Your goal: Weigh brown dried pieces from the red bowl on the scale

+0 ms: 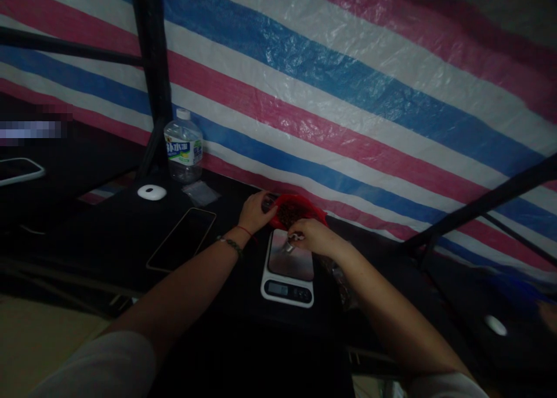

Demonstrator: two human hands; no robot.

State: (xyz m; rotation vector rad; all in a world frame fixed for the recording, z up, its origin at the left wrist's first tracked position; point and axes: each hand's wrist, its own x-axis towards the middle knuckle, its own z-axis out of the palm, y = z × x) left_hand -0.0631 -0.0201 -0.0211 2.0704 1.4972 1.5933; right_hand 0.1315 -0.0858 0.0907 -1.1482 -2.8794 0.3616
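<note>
A red bag or bowl (319, 210) with dark brown small bits (289, 213) inside stands at the back of the black table. My left hand (255, 210) is closed at its left edge, the thumb towards the rim. Just in front is a white kitchen scale (266, 290) with a metal plate and a small display. Above that plate my right hand (314, 237) is closed in a pinch on a small shiny, silvery thing (288, 246), whose kind I cannot make out. A clear plastic package (343, 290) lies under my right forearm, partly hidden.
Left of the scale lies a dark phone (183, 239). Behind it are a small clear bag (201, 193), a white oval case (152, 192) and a large clear bottle (183, 148). A striped plastic sheet (304, 90) and dark metal posts (152, 55) border the table.
</note>
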